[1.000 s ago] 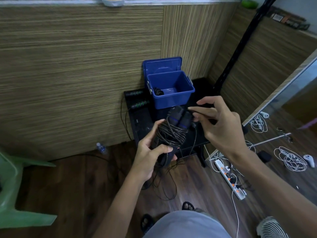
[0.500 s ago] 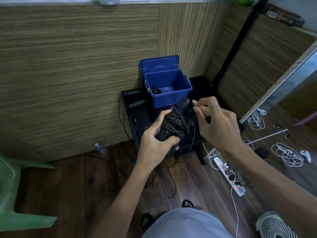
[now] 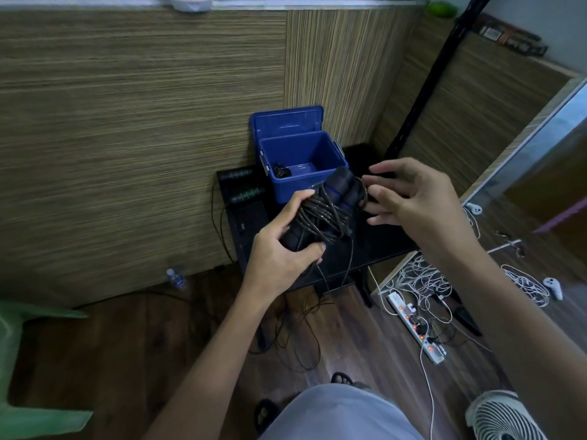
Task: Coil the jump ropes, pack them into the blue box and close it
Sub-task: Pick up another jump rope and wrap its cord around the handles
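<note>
My left hand (image 3: 279, 252) grips a coiled dark jump rope (image 3: 320, 214), its cord wound around two black handles with blue bands. A loose end of cord hangs down from the bundle toward the floor. My right hand (image 3: 409, 198) is at the bundle's upper right, fingers spread, fingertips touching the cord near the handle tops. Just behind stands the blue box (image 3: 301, 182), lid (image 3: 287, 122) upright and open, with a small dark coil (image 3: 281, 170) in its bottom left corner. A second jump rope with green-banded handles (image 3: 246, 185) lies on the black table (image 3: 381, 242) left of the box.
Wood-panelled walls close in behind and left. A black pole (image 3: 428, 87) leans at the right. A power strip (image 3: 419, 331), white cables (image 3: 524, 284) and a fan (image 3: 502, 417) lie on the floor at right. A green plastic chair (image 3: 28, 369) and a small bottle (image 3: 176, 277) sit at left.
The bundle has risen closer to the box front. My right hand has shifted from pinching the handle tops to spreading its fingers beside them.
</note>
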